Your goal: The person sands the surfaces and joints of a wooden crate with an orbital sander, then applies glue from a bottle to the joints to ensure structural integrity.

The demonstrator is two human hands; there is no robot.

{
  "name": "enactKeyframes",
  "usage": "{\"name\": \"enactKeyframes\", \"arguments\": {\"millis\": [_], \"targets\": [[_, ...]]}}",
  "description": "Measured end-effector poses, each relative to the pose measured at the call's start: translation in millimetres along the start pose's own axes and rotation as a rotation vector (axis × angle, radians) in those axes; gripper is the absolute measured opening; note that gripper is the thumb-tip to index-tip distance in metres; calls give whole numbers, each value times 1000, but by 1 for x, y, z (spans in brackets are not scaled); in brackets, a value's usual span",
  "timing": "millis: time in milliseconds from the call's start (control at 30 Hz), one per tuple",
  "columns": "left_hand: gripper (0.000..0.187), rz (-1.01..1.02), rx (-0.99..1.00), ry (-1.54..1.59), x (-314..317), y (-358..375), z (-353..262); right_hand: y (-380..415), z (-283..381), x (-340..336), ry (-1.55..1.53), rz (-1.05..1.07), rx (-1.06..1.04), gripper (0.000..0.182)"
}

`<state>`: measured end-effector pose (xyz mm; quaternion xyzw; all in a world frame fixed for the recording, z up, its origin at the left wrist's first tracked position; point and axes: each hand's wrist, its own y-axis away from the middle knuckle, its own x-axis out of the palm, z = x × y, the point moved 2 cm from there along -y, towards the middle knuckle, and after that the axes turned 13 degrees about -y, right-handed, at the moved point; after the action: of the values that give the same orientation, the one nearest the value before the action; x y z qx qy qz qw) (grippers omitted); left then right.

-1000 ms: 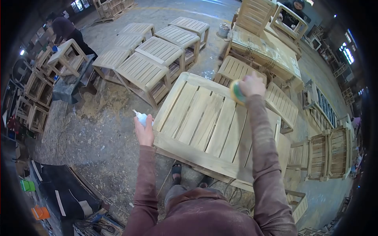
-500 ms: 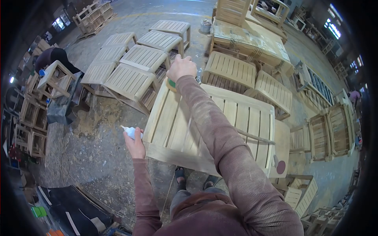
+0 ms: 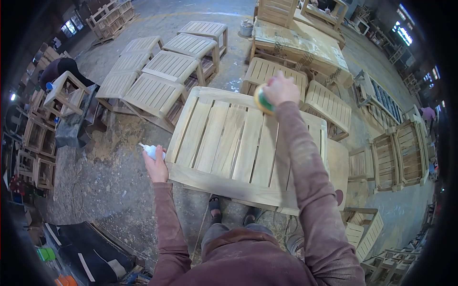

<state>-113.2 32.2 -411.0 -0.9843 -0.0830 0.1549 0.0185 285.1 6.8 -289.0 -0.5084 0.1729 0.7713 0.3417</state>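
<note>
In front of me stands a pale wooden slatted table (image 3: pixel 213 136), its frame and slats facing up. My right hand (image 3: pixel 283 90) grips a round sander (image 3: pixel 264 101), green with a yellowish edge, at the table's far rail; the sander is tilted and partly hidden by my fingers. My left hand (image 3: pixel 157 168) is closed around a small white squeeze bottle (image 3: pixel 151 151) just off the near left corner. The bottle's thin nozzle points up and to the left.
Several slatted stools (image 3: pixel 174 66) stand beyond the table. A workbench (image 3: pixel 300 45) is at the back, with a bucket (image 3: pixel 246 28) beside it. A maroon sanding disc (image 3: pixel 339 197) lies at the right. Another person (image 3: pixel 62 71) bends over at far left.
My right hand has swept right along the far rail with the sander, from the far left corner. My left hand still holds the bottle. The view has shifted slightly.
</note>
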Motion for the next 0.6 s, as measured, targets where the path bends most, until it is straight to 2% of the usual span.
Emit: {"name": "enactKeyframes", "arguments": {"millis": [167,233,367,433,467,500,533,600], "targets": [[23,-10,-13,49,1,2,-1,15,-81,-49,27,-126,184,41],[23,-36,10,-39,1,1,1,14,-120,-66,29,-154,265,38],[24,-74,22,-121,2,2,-2,6,-151,-73,63,-203,370,33],[24,-72,27,-145,1,1,0,11,-110,-65,115,-152,242,30],[24,-63,32,-146,2,1,-1,8,-88,-53,228,-68,116,29],[24,-59,23,-32,1,2,-2,4,-66,-39,340,18,-5,30],[24,-46,13,82,2,2,-2,-1,-44,-22,279,50,-63,30],[24,-20,20,99,2,-1,3,-8,9,11,98,104,-99,35]]}}
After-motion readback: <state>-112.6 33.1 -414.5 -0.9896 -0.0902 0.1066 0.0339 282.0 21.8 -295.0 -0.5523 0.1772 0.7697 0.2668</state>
